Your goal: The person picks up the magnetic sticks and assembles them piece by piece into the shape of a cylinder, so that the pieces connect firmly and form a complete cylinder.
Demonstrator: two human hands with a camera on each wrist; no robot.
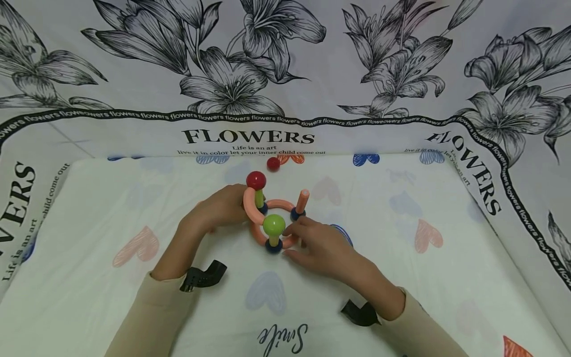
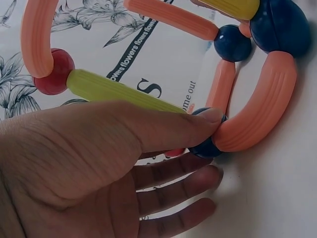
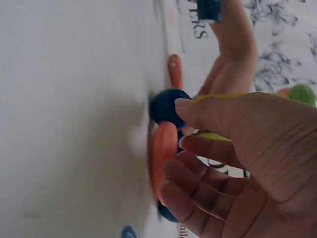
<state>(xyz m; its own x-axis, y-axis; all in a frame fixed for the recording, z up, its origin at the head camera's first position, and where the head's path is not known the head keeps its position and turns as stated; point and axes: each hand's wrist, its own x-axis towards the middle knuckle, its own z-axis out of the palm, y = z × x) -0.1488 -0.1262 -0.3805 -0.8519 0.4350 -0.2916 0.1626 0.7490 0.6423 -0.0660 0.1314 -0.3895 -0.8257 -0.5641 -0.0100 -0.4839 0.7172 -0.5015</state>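
Note:
A ring of curved salmon-pink rods (image 1: pixel 257 235) joined by dark blue balls (image 1: pixel 273 246) lies on the cloth. From it rise two yellow-green rods, topped by a red ball (image 1: pixel 256 180) and a green ball (image 1: pixel 274 225). A curved salmon rod (image 1: pixel 252 206) bridges these tops, while a straight orange rod (image 1: pixel 303 200) stands at the ring's right. My left hand (image 1: pixel 225 206) pinches the rear blue ball (image 2: pixel 205 144) under the red-topped rod. With bent fingers, my right hand (image 1: pixel 323 245) holds the front blue ball (image 3: pixel 166 106); its fingertips partly hide the ring's near right side.
Behind the ring sits a loose red ball (image 1: pixel 273 164). A white cloth (image 1: pixel 379 277) printed with hearts lies over a flower-patterned cover (image 1: pixel 321 94). Black straps (image 1: pixel 205 275) stick out at both wrists.

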